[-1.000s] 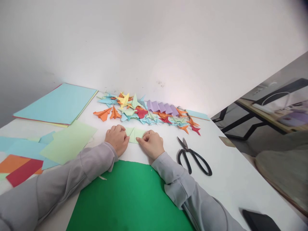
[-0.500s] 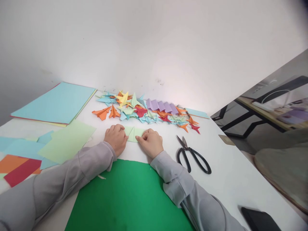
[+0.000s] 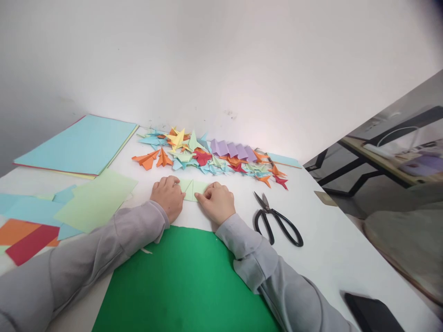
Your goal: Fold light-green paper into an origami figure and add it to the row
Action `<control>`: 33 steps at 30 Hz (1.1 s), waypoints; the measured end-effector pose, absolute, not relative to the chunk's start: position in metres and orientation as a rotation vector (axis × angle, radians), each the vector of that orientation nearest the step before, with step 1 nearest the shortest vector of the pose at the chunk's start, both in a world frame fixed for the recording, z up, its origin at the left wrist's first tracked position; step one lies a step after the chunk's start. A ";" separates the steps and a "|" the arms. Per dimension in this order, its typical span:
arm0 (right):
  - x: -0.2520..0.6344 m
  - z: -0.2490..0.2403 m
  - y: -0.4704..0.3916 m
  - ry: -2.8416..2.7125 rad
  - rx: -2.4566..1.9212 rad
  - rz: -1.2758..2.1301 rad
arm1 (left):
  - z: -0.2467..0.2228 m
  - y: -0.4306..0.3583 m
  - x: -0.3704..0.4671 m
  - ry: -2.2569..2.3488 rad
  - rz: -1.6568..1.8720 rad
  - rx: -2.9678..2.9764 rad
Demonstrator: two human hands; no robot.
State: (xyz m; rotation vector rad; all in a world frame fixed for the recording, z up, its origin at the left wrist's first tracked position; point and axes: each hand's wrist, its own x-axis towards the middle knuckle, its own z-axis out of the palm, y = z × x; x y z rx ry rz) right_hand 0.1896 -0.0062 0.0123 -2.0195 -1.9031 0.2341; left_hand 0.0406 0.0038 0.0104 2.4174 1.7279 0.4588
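Lower centre of the frame: a green sheet lies flat, its far edge just short of the hands. Lower right: a black, phone-like object, partly cut off by the frame.

Centre: a pale green strip lies on the table beyond the green sheet. The left hand is curled nearly closed and has hold of the strip's left end; its thumb tip shows at the near side. The right hand is likewise curled, with thumb and forefinger closed on the right end. Pressure under the fingers cannot be determined. An upright line and a slanting one meet at the strip's far edge; whether these are creases or paper edges is not clear.

Judged good practice: hold both ends with even, light force, keep the strip flat against the table, square its edges to the upright line, and run a thumb outward from the middle so the fold sets without skewing. Pulling the ends apart would risk shifting the layers.

Right of centre: scissors, blades parted, well clear of the fingers. Left: loose sheets. Upper left: a paper stack. Upper centre, against the wall: folded shapes and a purple pleated piece.
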 end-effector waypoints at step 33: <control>0.185 0.008 -0.016 -2.053 -2.051 -0.090 | 0.011 0.001 0.039 1.714 0.504 2.583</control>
